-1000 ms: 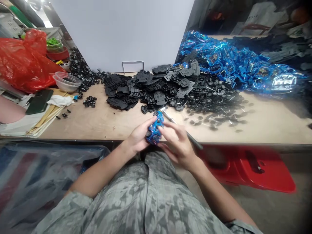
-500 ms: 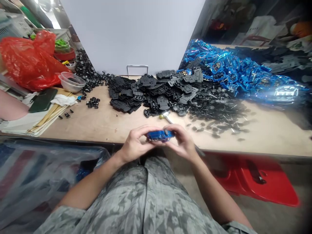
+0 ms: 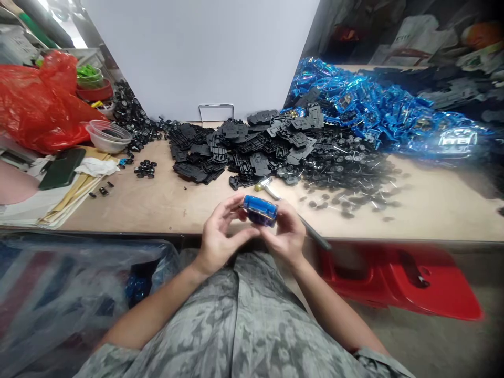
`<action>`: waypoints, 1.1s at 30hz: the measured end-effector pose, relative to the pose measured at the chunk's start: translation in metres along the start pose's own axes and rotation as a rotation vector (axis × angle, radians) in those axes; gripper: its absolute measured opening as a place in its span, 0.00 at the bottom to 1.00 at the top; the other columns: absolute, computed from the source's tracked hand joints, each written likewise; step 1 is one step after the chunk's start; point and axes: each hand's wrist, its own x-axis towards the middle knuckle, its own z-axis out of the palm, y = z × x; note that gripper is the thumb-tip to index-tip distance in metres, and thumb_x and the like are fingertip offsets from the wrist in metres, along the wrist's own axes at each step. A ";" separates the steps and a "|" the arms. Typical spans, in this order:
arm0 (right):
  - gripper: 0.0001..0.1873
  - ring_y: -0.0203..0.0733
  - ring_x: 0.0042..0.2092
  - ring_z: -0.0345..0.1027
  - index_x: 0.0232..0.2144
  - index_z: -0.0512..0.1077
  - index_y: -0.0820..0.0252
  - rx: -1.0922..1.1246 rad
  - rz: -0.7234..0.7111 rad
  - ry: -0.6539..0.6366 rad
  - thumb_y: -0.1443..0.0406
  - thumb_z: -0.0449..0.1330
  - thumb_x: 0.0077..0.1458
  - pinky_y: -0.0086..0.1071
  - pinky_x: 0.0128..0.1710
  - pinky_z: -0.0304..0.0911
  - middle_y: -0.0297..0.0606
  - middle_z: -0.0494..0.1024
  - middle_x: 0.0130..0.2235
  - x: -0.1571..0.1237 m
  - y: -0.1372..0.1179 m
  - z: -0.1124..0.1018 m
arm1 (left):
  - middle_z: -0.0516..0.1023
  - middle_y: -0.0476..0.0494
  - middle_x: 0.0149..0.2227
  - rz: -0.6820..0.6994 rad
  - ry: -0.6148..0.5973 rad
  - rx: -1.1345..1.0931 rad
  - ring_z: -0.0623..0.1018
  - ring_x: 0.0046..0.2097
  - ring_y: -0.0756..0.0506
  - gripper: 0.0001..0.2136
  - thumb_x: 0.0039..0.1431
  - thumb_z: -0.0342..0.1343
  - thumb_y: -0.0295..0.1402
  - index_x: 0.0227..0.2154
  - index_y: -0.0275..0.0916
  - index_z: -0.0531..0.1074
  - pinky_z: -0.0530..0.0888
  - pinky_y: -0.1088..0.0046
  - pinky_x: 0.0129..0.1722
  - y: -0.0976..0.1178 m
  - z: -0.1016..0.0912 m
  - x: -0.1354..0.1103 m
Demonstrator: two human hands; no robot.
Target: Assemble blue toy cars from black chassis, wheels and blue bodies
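Note:
Over the table's front edge, a shiny blue toy car body (image 3: 260, 209) is held between both hands. My left hand (image 3: 222, 231) is closed around its left end, fingers at the back and thumb below. At the right end my right hand (image 3: 289, 233) grips it, with that thumb low at the front. The underside of the car body is hidden. Just behind the hands lies a hammer (image 3: 315, 231), its handle pointing toward the front edge. Beyond it spreads a heap of black toy car chassis plates (image 3: 236, 149).
Wheels on axles (image 3: 346, 176) lie to the right, before a pile of blue car bodies (image 3: 366, 105). On the left are a clear tub (image 3: 108, 137), a phone (image 3: 63, 168) and a red plastic bag (image 3: 39, 105). A red stool (image 3: 437, 283) stands below the table.
The blue car body has been tilted and raised slightly, so a different side shows. Both hands have shifted their hold with it, and the whole view has moved a little.

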 end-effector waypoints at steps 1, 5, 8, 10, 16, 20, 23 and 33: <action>0.18 0.45 0.42 0.73 0.45 0.71 0.52 -0.021 -0.023 0.022 0.68 0.70 0.54 0.40 0.41 0.72 0.36 0.76 0.40 -0.001 0.002 0.002 | 0.76 0.36 0.58 0.003 0.007 -0.034 0.79 0.55 0.41 0.32 0.52 0.73 0.32 0.60 0.41 0.70 0.76 0.65 0.58 -0.004 0.004 -0.002; 0.21 0.50 0.47 0.72 0.52 0.71 0.53 -0.230 -0.280 0.059 0.64 0.68 0.57 0.53 0.51 0.72 0.42 0.75 0.44 -0.002 0.010 0.009 | 0.73 0.35 0.62 0.008 -0.011 -0.077 0.72 0.65 0.36 0.35 0.50 0.75 0.34 0.61 0.40 0.69 0.69 0.60 0.67 -0.012 0.017 -0.009; 0.22 0.51 0.48 0.71 0.59 0.69 0.57 -0.365 -0.458 0.040 0.62 0.60 0.65 0.61 0.57 0.68 0.46 0.73 0.46 -0.007 0.011 0.014 | 0.74 0.36 0.62 -0.066 0.019 -0.146 0.74 0.64 0.37 0.33 0.56 0.71 0.37 0.63 0.41 0.66 0.69 0.60 0.67 -0.010 0.021 -0.012; 0.25 0.52 0.49 0.71 0.62 0.66 0.59 -0.372 -0.475 -0.036 0.62 0.60 0.64 0.60 0.58 0.69 0.48 0.73 0.47 -0.009 0.007 0.015 | 0.72 0.36 0.65 -0.078 0.012 -0.157 0.72 0.66 0.38 0.33 0.61 0.67 0.36 0.67 0.42 0.63 0.67 0.60 0.69 -0.007 0.016 -0.011; 0.28 0.55 0.58 0.69 0.65 0.65 0.53 -0.130 -0.108 -0.229 0.60 0.62 0.65 0.54 0.59 0.69 0.50 0.73 0.57 0.016 -0.016 -0.005 | 0.68 0.33 0.68 0.112 -0.346 0.170 0.67 0.69 0.36 0.34 0.62 0.65 0.30 0.69 0.42 0.61 0.63 0.57 0.71 0.004 -0.028 0.002; 0.22 0.51 0.56 0.71 0.58 0.72 0.56 -0.002 -0.081 -0.388 0.58 0.64 0.64 0.49 0.58 0.70 0.48 0.76 0.53 0.040 -0.018 -0.013 | 0.70 0.32 0.64 0.269 -0.437 0.355 0.70 0.67 0.35 0.30 0.62 0.64 0.28 0.67 0.41 0.65 0.68 0.56 0.68 0.003 -0.042 0.006; 0.21 0.49 0.52 0.72 0.52 0.74 0.57 0.040 -0.027 -0.357 0.55 0.67 0.61 0.46 0.55 0.72 0.46 0.77 0.48 0.041 -0.014 -0.011 | 0.72 0.32 0.62 0.246 -0.420 0.368 0.71 0.65 0.37 0.26 0.65 0.60 0.27 0.65 0.41 0.67 0.68 0.57 0.67 0.000 -0.043 0.004; 0.13 0.45 0.43 0.74 0.46 0.76 0.61 -0.006 -0.128 -0.438 0.63 0.68 0.60 0.39 0.42 0.73 0.44 0.78 0.41 0.040 -0.019 -0.007 | 0.78 0.36 0.52 0.262 -0.284 0.386 0.78 0.55 0.40 0.17 0.63 0.60 0.26 0.55 0.40 0.73 0.75 0.63 0.57 -0.009 -0.041 0.002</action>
